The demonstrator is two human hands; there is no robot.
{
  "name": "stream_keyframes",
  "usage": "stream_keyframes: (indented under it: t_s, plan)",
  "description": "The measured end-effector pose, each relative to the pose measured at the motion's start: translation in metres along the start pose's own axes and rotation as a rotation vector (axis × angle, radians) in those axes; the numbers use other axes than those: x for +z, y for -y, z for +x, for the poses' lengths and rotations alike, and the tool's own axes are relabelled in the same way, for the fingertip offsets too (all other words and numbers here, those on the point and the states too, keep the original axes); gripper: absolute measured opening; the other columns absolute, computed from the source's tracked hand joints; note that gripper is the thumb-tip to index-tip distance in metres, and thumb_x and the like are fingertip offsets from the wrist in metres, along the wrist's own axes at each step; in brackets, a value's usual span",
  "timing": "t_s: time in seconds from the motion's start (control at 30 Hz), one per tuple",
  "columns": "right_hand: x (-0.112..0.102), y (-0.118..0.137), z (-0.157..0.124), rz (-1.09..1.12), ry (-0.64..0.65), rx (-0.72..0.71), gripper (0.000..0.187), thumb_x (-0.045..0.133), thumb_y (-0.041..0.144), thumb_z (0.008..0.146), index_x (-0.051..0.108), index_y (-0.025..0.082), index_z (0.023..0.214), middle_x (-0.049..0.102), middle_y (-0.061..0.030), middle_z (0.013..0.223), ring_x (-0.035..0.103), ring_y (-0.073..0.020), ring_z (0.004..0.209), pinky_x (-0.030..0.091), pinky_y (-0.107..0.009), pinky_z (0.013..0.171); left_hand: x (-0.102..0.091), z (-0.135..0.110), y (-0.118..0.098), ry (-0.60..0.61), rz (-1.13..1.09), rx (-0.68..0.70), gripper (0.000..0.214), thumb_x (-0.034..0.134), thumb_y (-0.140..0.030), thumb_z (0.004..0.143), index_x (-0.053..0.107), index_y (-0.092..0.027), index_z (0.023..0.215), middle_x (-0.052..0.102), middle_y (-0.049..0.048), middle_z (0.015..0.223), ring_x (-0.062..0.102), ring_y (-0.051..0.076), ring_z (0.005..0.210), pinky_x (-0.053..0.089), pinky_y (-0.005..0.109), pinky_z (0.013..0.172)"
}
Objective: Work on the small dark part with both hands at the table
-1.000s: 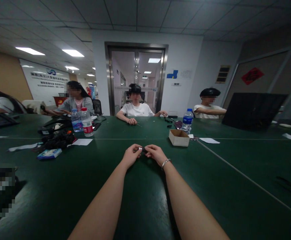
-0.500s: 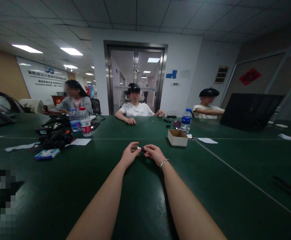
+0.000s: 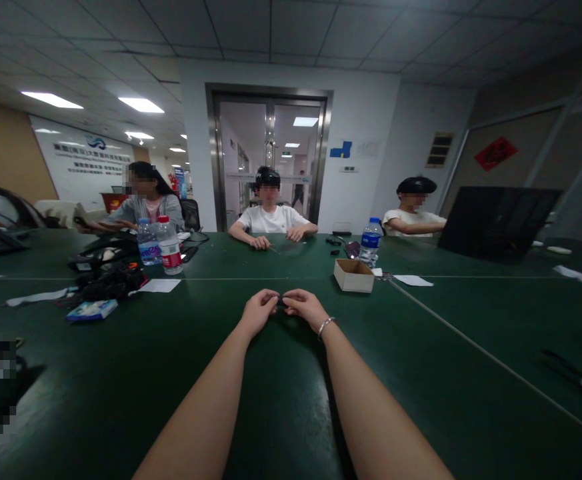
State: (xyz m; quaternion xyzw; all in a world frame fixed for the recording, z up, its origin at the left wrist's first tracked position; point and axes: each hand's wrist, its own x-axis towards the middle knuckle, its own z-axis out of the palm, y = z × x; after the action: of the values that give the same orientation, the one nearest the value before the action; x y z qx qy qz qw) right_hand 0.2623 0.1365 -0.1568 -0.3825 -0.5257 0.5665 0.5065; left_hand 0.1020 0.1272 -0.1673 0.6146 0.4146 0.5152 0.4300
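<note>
Over the middle of the green table [image 3: 291, 387], my left hand [image 3: 259, 312] and my right hand [image 3: 307, 308] meet almost fingertip to fingertip. Between them is a small dark object [image 3: 281, 302], pinched from both sides by thumbs and fingers. Most of it is hidden by the fingertips, so its kind cannot be made out. A silver bracelet [image 3: 326, 328] circles my right wrist. Beyond my right hand stands an open cardboard box [image 3: 353, 283], the nearest item to it on the table.
Water bottles [image 3: 171, 250] and a heap of black gear [image 3: 103, 277] stand left, near a blue-white packet [image 3: 91, 311]. Another bottle [image 3: 371, 243] is behind the box, with paper [image 3: 413, 281] beside it. A large black screen [image 3: 501, 223] stands right. Co-workers sit across the table.
My hands have drawn slightly closer together, and the shiny bit seen at my left fingertips is now covered. The co-worker opposite has brought one hand inward over the table.
</note>
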Motion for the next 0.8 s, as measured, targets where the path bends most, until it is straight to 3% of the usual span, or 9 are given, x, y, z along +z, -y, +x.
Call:
stream_keyframes:
  t_s: [0.23,0.5,0.8]
  plan:
    - [-0.001,-0.001,0.0011,0.005,0.002,0.001,0.026,0.078,0.016,0.06,0.062,0.011,0.08,0.064,-0.0028,0.068,0.06,-0.0097,0.054,0.05,-0.015,0.048,0.0009,-0.0011,0.0005,-0.015,0.04,0.018,0.027,0.055,-0.04,0.076,0.055,-0.017,0.088,0.054,0.0004,0.068,0.055,0.012,0.062,0.046,0.024,0.059]
    - [-0.0025,-0.0038,0.0032,0.021,-0.024,0.004,0.024,0.076,0.015,0.062,0.062,0.011,0.081,0.063,-0.0033,0.069,0.06,-0.01,0.054,0.051,-0.015,0.048,0.0018,-0.0008,-0.0041,-0.021,-0.023,-0.03,0.022,0.061,-0.023,0.07,0.059,-0.014,0.089,0.057,0.0021,0.07,0.055,0.011,0.062,0.045,0.022,0.06]
    - [-0.0027,-0.0008,0.0,0.044,-0.016,-0.002,0.024,0.075,0.014,0.062,0.062,0.013,0.082,0.063,-0.0029,0.074,0.06,-0.0094,0.056,0.052,-0.016,0.05,0.0026,0.0005,0.0008,-0.052,0.139,-0.102,0.033,0.053,-0.047,0.076,0.059,-0.015,0.083,0.061,0.0039,0.071,0.056,0.014,0.063,0.044,0.024,0.058]
